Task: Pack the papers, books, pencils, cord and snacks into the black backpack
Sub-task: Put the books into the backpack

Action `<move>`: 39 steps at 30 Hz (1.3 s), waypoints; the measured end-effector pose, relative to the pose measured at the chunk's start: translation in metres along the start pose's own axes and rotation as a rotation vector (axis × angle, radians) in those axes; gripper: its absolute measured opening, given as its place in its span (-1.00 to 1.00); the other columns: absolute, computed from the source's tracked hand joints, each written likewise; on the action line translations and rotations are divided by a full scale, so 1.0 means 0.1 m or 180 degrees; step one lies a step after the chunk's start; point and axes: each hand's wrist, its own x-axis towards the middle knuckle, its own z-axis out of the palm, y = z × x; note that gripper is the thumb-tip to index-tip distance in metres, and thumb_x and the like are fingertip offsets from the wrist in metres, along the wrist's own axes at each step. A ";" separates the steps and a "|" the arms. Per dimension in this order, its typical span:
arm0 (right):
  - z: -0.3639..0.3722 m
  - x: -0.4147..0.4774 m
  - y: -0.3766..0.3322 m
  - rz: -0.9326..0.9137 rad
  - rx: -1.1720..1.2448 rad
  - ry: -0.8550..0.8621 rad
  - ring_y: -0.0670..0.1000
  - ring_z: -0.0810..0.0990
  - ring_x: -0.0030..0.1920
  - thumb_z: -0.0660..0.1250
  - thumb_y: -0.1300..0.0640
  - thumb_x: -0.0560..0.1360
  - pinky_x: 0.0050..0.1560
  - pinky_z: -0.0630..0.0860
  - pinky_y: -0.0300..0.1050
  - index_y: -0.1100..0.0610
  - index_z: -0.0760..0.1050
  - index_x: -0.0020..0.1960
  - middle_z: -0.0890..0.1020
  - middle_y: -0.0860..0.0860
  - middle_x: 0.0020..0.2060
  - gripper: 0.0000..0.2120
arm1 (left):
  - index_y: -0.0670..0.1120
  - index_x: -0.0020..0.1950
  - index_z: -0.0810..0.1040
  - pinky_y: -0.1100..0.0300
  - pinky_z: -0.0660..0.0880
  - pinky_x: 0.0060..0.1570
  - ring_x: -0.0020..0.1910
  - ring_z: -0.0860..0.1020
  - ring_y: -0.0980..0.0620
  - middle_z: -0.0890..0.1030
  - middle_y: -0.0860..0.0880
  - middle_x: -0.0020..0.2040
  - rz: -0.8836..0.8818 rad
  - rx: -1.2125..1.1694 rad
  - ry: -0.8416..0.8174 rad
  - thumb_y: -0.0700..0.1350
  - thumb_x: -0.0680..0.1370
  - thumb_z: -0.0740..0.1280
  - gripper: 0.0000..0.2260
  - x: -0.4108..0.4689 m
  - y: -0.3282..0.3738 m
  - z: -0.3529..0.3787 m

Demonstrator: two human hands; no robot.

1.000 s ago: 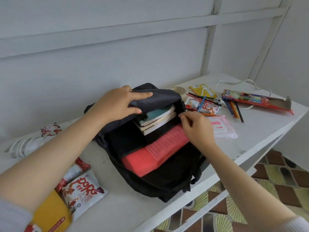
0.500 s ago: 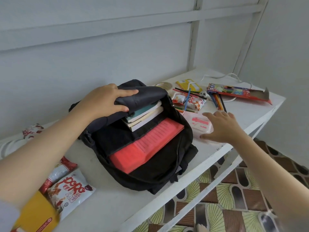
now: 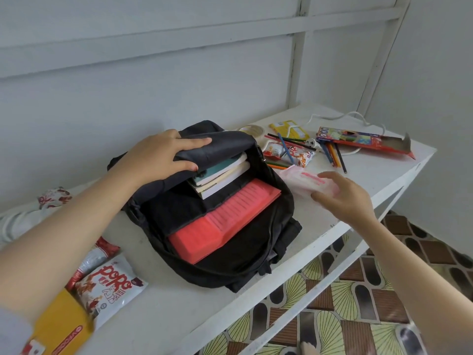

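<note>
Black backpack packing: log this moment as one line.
left hand: holds black fabric backpack open by flap | right hand: on pink-and-white plastic packet, grip unclear | in backpack: stacked books, red folder

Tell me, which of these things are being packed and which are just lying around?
Being packed: black backpack, books, red folder, coloured pencils, white cord, snack packets, pink packet in the right hand.
Lying about: tape roll, opened pencil box.

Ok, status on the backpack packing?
Left hand grips black backpack flap open. Right hand on pink packet, grip unclear. Books, red folder inside; pencils, snacks, cord on table. Nothing blocking the opening.
</note>
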 end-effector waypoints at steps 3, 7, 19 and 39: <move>-0.05 -0.04 -0.07 0.0297 0.0998 0.0195 0.00 0.56 -0.16 0.25 -0.26 0.36 -0.30 0.42 -0.23 -0.10 0.42 0.24 0.59 0.04 0.04 -0.50 | 0.43 0.31 0.17 0.16 0.36 -0.02 0.06 0.45 0.02 0.41 0.02 0.15 0.0077 0.0116 0.0058 0.07 0.52 0.31 -0.51 -0.08 -0.02 0.03; -0.09 -0.05 -0.29 0.0183 0.1811 0.0016 -0.07 0.57 -0.08 0.28 -0.29 0.25 -0.26 0.41 -0.29 -0.10 0.46 0.22 0.61 0.02 0.01 -0.41 | 0.37 0.37 0.21 0.14 0.41 0.03 0.17 0.45 0.02 0.39 0.04 0.30 0.0170 0.0124 0.0203 0.04 0.53 0.29 -0.52 -0.21 -0.07 0.09; 0.26 -0.47 -1.13 -0.1639 0.0748 -0.0879 -0.15 0.50 0.07 0.27 -0.31 0.23 -0.09 0.39 -0.40 -0.12 0.49 0.16 0.57 -0.20 0.08 -0.45 | 0.44 0.37 0.07 0.21 0.43 -0.23 -0.35 0.45 0.16 0.59 -0.09 -0.22 -0.0081 -0.0031 0.0136 -0.01 0.53 0.33 -0.39 -0.60 -0.20 0.03; 1.04 -0.37 -2.05 -0.1729 -0.0603 -0.0975 0.14 0.36 0.19 0.29 -0.26 0.45 0.00 0.46 -0.01 -0.09 0.27 0.45 0.39 0.12 0.14 -0.37 | 0.38 0.37 0.09 0.16 0.39 -0.11 -0.12 0.48 0.03 0.58 -0.04 -0.03 -0.0094 0.0076 0.0218 -0.04 0.55 0.29 -0.45 -0.55 -0.03 -0.22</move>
